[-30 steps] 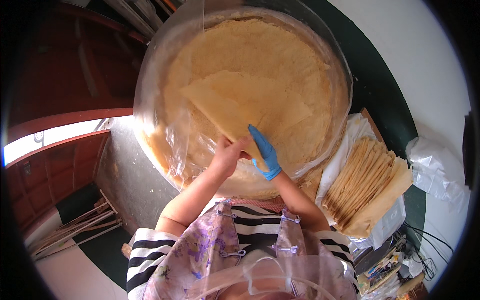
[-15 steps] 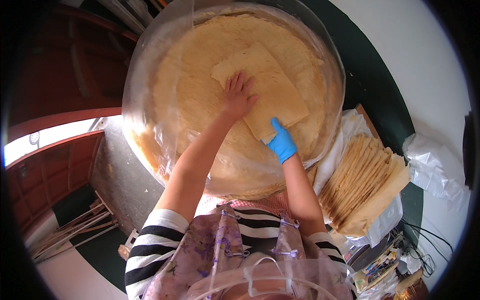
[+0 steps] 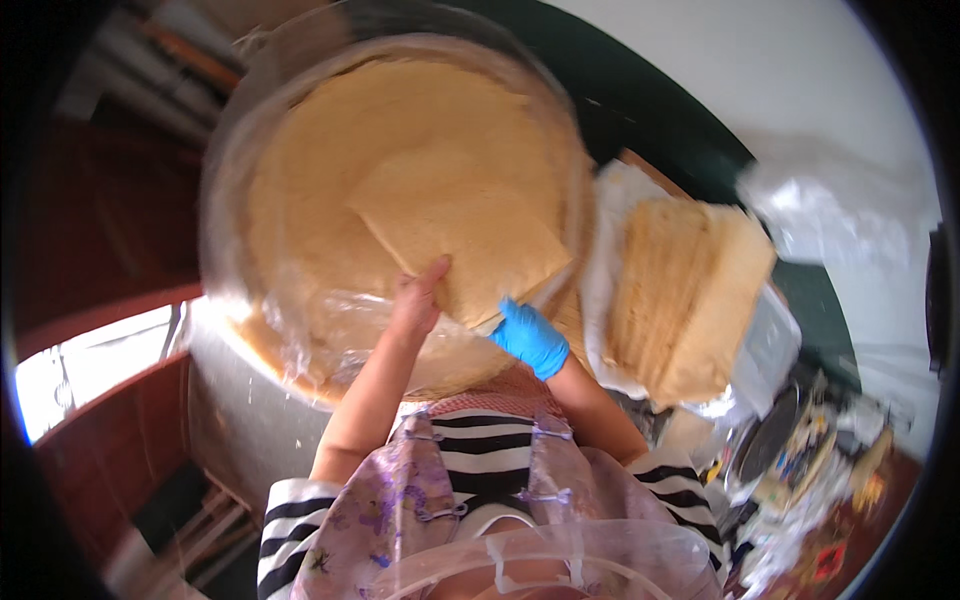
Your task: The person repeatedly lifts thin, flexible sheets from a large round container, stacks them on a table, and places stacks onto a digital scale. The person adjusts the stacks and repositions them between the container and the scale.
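left hand (image 3: 418, 302) and blue-gloved right hand (image 3: 532, 338) pinch a folded tan sheet (image 3: 470, 240) over the round stack (image 3: 300, 190)

Your right hand (image 3: 532, 340) wears a bright-blue, close-fitting glove (image 3: 541, 347); your left hand (image 3: 419, 300) is bare. Below the grip, your black-and-white striped top (image 3: 483, 462) shows between panels of a pale-purple flowered cloth garment (image 3: 378, 505) (small lilac bows (image 3: 548, 496) edge it), and lowest sits a curved, clear plastic shield (image 3: 645, 550).

Seemingly a food workshop: stacked flatbreads (image 3: 400, 130)
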The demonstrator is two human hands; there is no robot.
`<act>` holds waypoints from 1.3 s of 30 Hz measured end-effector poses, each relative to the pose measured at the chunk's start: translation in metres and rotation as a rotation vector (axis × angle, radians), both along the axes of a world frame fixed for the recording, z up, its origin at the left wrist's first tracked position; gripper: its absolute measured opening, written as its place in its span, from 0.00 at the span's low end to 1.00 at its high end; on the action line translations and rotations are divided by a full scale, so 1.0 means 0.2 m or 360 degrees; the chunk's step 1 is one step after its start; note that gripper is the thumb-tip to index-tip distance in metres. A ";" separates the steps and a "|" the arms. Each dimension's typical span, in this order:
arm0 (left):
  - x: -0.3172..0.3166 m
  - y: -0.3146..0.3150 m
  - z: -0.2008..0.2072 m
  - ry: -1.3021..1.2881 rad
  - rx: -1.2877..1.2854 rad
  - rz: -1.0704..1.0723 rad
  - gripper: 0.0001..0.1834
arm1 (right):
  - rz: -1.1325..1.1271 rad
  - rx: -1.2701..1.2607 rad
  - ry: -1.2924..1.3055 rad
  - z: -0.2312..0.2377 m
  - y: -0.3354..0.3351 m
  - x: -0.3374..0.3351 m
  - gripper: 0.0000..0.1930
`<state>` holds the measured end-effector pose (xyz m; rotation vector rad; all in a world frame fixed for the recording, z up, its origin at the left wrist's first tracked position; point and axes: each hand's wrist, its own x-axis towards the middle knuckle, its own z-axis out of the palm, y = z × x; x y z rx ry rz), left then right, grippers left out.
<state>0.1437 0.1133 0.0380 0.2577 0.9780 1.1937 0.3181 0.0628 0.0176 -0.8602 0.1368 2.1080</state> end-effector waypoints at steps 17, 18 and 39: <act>1.53 -0.31 0.49 -0.0247 0.0093 -0.1201 0.18 | 0.0764 0.0948 -0.1385 0.41 -0.61 0.31 0.27; 1.53 -0.31 0.45 -0.0282 0.0085 -0.1160 0.18 | 0.0839 0.0772 -0.1363 0.42 -0.60 0.32 0.26; -0.47 -0.52 -0.06 0.2408 0.0028 -0.2525 0.16 | 0.1879 0.2807 -0.2634 -0.03 0.24 -0.47 0.39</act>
